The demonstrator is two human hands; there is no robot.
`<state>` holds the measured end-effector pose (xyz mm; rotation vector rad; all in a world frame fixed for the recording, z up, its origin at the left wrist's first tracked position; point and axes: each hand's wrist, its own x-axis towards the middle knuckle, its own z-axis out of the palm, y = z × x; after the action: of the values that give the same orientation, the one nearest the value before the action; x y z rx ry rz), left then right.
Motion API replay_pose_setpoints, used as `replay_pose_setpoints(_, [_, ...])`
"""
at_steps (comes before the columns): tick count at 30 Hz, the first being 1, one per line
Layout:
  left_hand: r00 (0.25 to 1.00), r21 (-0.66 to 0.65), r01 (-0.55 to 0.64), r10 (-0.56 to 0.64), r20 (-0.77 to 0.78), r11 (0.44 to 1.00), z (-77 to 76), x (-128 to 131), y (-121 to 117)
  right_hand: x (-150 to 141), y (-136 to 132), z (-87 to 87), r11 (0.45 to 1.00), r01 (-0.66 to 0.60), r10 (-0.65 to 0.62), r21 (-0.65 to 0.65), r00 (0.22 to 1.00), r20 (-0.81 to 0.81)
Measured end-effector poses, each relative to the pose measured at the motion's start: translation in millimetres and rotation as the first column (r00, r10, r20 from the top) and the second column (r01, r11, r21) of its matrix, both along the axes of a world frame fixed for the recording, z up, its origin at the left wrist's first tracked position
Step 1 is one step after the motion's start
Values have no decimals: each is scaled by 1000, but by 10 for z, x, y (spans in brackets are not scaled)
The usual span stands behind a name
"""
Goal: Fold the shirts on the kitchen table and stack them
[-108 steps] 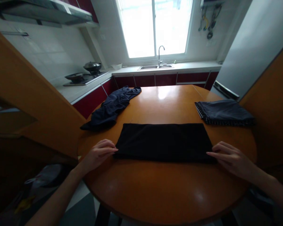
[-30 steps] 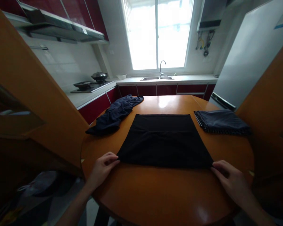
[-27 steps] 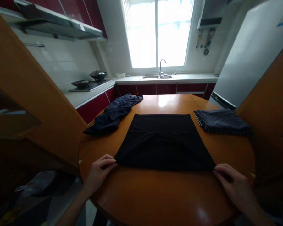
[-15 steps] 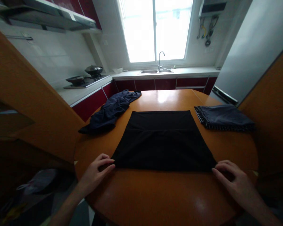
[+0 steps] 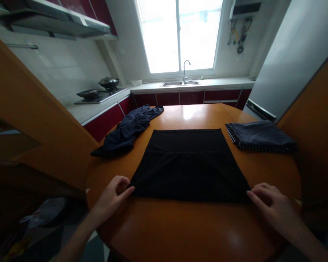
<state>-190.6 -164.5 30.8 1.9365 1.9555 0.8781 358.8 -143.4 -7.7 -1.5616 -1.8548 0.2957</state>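
A black garment [image 5: 188, 171], perhaps a skirt, lies flat on the wooden table [image 5: 180, 229], narrower at its far edge and wider toward me. A seam crosses it below the far edge. At its near left corner, my left hand [image 5: 112, 196] pinches the cloth between thumb and fingers. My right hand [image 5: 273, 207] grips the near right corner in the same way, fingertips closed. The fabric between both hands is spread nearly smooth, its near edge almost straight.
A crumpled dark blue garment [image 5: 128, 127] lies at the table's far left. Folded grey-blue cloth [image 5: 262, 135] with a dotted trim rests at the far right. Beyond stand a counter with a sink [image 5: 172, 83], a stove with pans [image 5: 109, 83], and a fridge [image 5: 287, 62].
My left fingers have closed more tightly on the near left corner. The near edge of the black garment has come slightly toward me. The other cloths stay put.
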Motion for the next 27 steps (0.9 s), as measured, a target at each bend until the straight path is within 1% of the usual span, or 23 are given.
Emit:
replay_pose_setpoints(2, [1000,81,20,-18,-21,997,125,96,204,-80,213,168,999,-3,3,50,1000,7])
replay_pose_setpoints(3, [997,110,70,-65,-41,991,194,191,345,-160,360,259,997,-35,34,76,999,12])
replay_pose_setpoints(5, [971,108,233,-224,-85,966,303,461,685,-392,710,417,981,-169,165,92,985,45])
replay_pose_setpoints(6, [946,84,312,-301,-119,946,331,621,873,-533,897,475,970,-232,227,70,971,72])
replay_pose_setpoints(8, [888,38,430,-415,-196,902,327,941,1243,-825,1249,539,950,-313,312,-18,941,134])
replay_pose_setpoints(10, [831,-41,507,-500,-243,861,261,1205,1560,-1075,1521,545,921,-373,390,-115,897,207])
replay_pose_setpoints(13, [769,-131,576,-589,-247,807,137,1418,1874,-1291,1746,488,874,-430,481,-227,833,274])
replay_pose_setpoints(15, [750,-192,607,-636,-183,771,89,1446,1982,-1334,1815,441,843,-463,528,-273,808,260])
replay_pose_setpoints(18, [743,-305,613,-663,-91,729,94,1410,2063,-1320,1885,414,785,-517,592,-342,789,164])
replay_pose_setpoints(21, [719,-404,596,-685,-117,694,143,1389,2107,-1303,1944,455,694,-559,658,-455,748,84])
replay_pose_setpoints(22, [708,-430,590,-694,-131,683,155,1395,2115,-1309,1955,475,669,-556,672,-493,736,82])
replay_pose_setpoints(23, [698,-447,586,-701,-146,676,162,1407,2118,-1321,1959,493,660,-541,676,-521,731,97])
replay_pose_setpoints(24, [691,-456,581,-704,-163,675,164,1420,2115,-1339,1954,507,670,-514,665,-535,736,126])
replay_pose_setpoints(27, [686,-423,561,-686,-243,712,161,1429,2083,-1384,1895,525,764,-418,580,-492,779,238])
